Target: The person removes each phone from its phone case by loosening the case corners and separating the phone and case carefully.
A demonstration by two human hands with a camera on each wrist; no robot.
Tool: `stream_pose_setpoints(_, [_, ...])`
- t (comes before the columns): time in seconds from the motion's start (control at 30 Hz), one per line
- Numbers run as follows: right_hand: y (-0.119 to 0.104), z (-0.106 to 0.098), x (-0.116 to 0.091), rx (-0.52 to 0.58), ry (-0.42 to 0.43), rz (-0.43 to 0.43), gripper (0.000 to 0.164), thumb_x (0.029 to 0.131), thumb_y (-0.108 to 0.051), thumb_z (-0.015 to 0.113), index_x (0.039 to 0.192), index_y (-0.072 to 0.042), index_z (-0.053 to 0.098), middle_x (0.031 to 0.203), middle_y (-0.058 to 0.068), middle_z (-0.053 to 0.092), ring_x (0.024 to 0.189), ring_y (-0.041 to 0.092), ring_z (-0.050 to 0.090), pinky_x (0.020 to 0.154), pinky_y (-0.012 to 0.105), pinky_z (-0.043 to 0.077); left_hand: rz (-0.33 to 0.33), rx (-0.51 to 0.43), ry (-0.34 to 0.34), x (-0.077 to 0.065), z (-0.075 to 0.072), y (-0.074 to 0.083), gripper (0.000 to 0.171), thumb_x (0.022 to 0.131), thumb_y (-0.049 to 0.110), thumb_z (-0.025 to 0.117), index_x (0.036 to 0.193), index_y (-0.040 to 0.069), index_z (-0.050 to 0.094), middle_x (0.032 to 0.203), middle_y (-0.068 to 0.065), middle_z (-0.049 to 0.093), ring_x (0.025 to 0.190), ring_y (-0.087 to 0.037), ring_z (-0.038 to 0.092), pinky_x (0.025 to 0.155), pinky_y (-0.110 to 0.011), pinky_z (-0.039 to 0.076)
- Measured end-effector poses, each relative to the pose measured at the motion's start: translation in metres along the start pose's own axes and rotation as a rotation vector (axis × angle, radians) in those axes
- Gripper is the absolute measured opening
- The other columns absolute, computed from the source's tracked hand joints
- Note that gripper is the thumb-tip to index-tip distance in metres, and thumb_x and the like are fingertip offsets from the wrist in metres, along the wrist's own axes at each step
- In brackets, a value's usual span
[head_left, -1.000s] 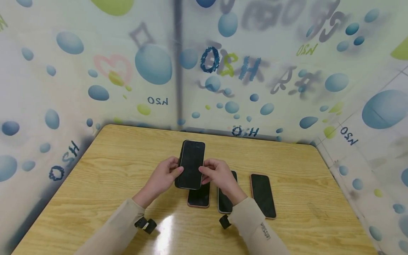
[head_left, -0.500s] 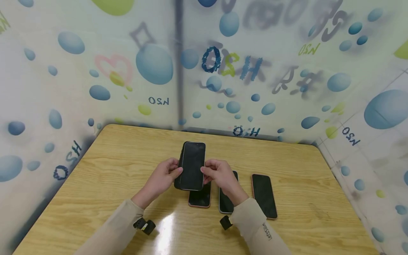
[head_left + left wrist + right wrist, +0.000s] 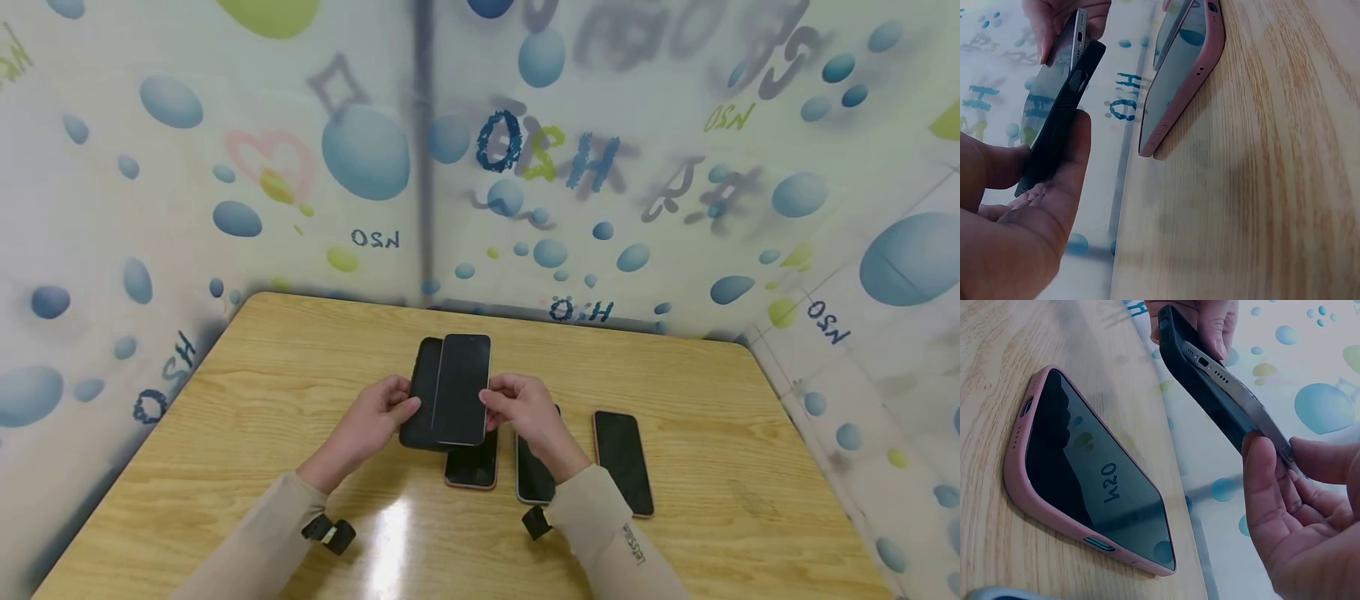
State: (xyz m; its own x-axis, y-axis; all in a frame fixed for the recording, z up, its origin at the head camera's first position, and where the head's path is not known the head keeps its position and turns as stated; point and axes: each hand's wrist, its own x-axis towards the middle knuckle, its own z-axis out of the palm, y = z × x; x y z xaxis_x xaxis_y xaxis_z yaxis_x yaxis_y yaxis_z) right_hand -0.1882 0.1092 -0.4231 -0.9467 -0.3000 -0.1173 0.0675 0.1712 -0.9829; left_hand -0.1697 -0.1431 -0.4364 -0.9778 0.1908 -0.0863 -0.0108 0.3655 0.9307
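Observation:
My left hand (image 3: 378, 417) holds a black phone case (image 3: 422, 392) by its left edge, thumb on the inner side and fingers underneath. With thumb and fingers, my right hand (image 3: 525, 412) pinches the right edge of a phone (image 3: 462, 387) with a dark screen. The phone lies shifted to the right, partly out of the case, its left part still over it. In the right wrist view the silver edge of the phone (image 3: 1229, 384) shows lifted at an angle from the dark case (image 3: 1204, 394). Both are above the table.
Below the held pair lies a phone in a pink case (image 3: 471, 462) on the wooden table (image 3: 300, 350). A second phone (image 3: 532, 475) is partly under my right forearm, and another pink-edged phone (image 3: 622, 462) lies farther right. A patterned wall covering (image 3: 360, 275) stands behind the table.
The phone has slid right and come partly out of the black case, which shows far more now. My left hand has moved left with the case, my right hand slightly right with the phone.

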Motion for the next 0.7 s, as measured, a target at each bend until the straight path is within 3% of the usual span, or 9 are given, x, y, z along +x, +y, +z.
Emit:
stream_pose_setpoints(0.43, [0.004, -0.004, 0.005, -0.011, 0.057, 0.026, 0.019, 0.102, -0.005, 0.063, 0.112, 0.01, 0.068, 0.078, 0.005, 0.068, 0.064, 0.016, 0.063, 0.07, 0.037, 0.06, -0.023, 0.051, 0.01, -0.007, -0.009, -0.002, 0.031, 0.106, 0.009, 0.058, 0.13, -0.01, 0.055, 0.113, -0.022, 0.066, 0.096, -0.026, 0.063, 0.077, -0.035, 0.051])
stream_pose_setpoints(0.7, [0.003, -0.005, 0.008, -0.015, 0.08, 0.034, 0.019, 0.102, -0.005, 0.063, 0.112, 0.009, 0.069, 0.077, 0.005, 0.065, 0.063, 0.016, 0.063, 0.072, 0.039, 0.06, -0.023, 0.049, 0.01, -0.008, -0.013, -0.007, 0.032, 0.106, 0.009, 0.058, 0.131, -0.01, 0.054, 0.112, -0.021, 0.066, 0.092, -0.024, 0.061, 0.075, -0.035, 0.05])
